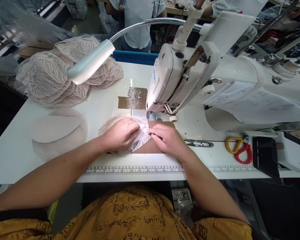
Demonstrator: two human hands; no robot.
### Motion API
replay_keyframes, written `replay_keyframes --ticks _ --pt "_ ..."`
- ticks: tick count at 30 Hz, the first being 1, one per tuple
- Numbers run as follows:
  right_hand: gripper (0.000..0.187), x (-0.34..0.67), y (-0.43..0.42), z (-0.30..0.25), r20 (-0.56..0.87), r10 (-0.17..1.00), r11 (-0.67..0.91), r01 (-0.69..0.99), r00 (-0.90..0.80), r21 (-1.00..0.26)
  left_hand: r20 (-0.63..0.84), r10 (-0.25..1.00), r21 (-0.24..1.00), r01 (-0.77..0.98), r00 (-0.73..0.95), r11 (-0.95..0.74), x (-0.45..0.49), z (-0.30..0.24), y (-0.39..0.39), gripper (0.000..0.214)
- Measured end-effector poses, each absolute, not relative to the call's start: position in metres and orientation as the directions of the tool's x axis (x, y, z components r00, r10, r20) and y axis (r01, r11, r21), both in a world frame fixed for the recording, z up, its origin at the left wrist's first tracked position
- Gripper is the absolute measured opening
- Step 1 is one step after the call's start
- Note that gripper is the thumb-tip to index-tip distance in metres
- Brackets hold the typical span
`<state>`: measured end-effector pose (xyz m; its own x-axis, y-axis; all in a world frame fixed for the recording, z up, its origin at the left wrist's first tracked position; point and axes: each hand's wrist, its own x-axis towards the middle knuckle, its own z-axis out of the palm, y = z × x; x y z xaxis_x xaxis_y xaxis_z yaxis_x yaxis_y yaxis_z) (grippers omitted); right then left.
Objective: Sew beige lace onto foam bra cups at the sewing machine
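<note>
A piece of pale lace fabric (142,135) lies just in front of the needle of a white sewing machine (162,80). My left hand (123,133) rests on it with the fingers curled and pressed together, gripping the lace. From the other side my right hand (168,138) pinches the lace's right edge between thumb and fingers. Brown tape (150,146) covers the table under the lace and my right hand. The lamp's light makes the lace near the needle very bright.
Stacked lace pieces (50,76) fill the back left, below a bendable lamp (92,61). Thin round fabric pieces (60,133) lie at left. Thread snips (199,143), scissors (238,150) and a black phone (265,156) lie at right. A ruler strip (137,170) runs along the front edge.
</note>
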<state>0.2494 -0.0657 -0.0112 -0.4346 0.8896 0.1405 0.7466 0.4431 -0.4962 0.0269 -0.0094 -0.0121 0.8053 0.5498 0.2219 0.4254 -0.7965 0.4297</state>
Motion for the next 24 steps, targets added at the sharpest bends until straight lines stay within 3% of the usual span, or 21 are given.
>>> replay_keyframes --ticks 4,9,16,24 --pt "0.029 0.245 -0.080 -0.008 0.036 0.817 0.550 0.758 -0.576 -0.350 0.272 0.512 0.447 0.364 0.815 -0.817 0.023 -0.015 -0.008 0.021" --pt "0.034 0.241 -0.101 -0.012 0.063 0.835 0.546 0.808 -0.547 -0.222 0.218 0.362 0.269 0.301 0.906 -0.915 0.019 -0.020 -0.006 0.031" --pt "0.035 0.242 -0.108 -0.019 0.138 0.844 0.536 0.808 -0.518 -0.246 0.181 0.263 0.116 0.245 0.948 -0.963 0.021 -0.025 -0.010 0.034" --pt "0.037 0.244 -0.108 -0.020 0.133 0.852 0.523 0.805 -0.507 -0.281 0.134 0.306 0.050 0.302 0.943 -0.952 0.026 -0.019 -0.017 0.036"
